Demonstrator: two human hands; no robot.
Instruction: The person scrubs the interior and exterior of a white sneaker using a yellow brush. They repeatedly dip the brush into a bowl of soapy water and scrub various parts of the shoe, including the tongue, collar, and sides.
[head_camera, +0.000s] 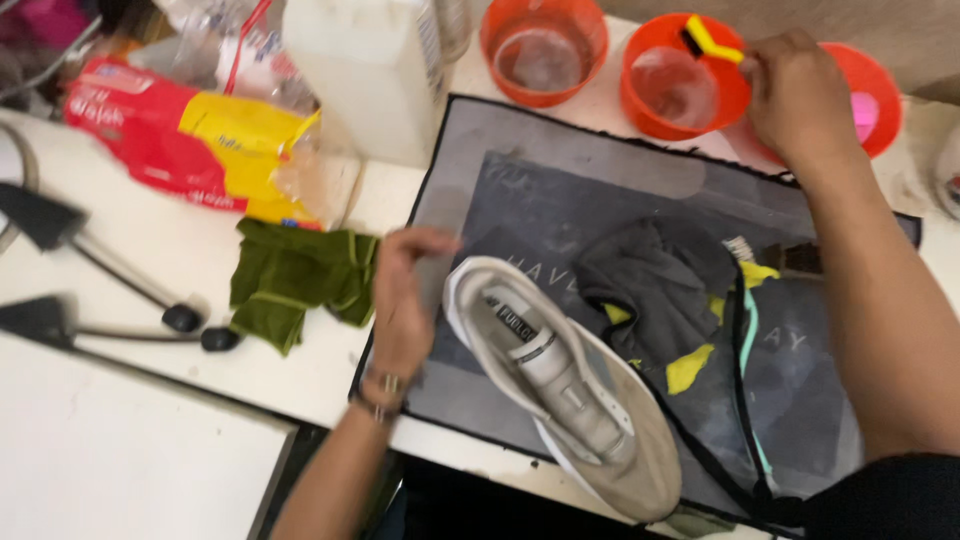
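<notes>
**A shoe held still on the mat**

On the far left of the white worktop (120, 460) lies a soft red and yellow packet (170, 140), crinkled and on its side. Next to it sits a folded green cloth (290, 280), close enough to grab. Behind it stands a tall white jug (370, 70) with a label strip down one edge.

The left hand (400, 300) is curled around the heel of a pale grey shoe (570, 390), most likely so it does not slide. The shoe lies on a dark grey mat (560, 180) with faint pale letters, which seems there to keep the worktop clean. A dark rag (650, 280) with yellow patches lies just beside the shoe.

At the back stand three orange bowls. The right hand (800, 100) is closed on a small yellow brush (712, 40), resting it on the rim of the middle bowl (680, 90), perhaps to wet it.
</notes>
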